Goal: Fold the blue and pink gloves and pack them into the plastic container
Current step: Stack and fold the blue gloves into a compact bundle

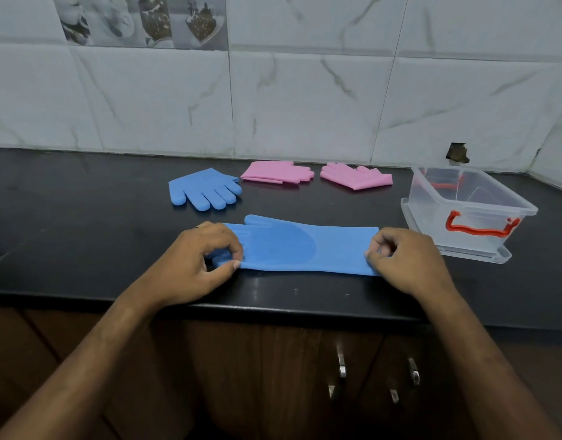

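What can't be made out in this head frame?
- Flat blue glove: fingertips hidden under left hand; cuff corner under right hand.
- Second blue glove: cuff not visible, folded or not unclear.
- Container: floor blurred by clear walls; contents unclear.
- Left counter: dark, cut by frame edge.

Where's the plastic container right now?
The plastic container sits on the right of the black counter, beside the right hand, near the wall corner.
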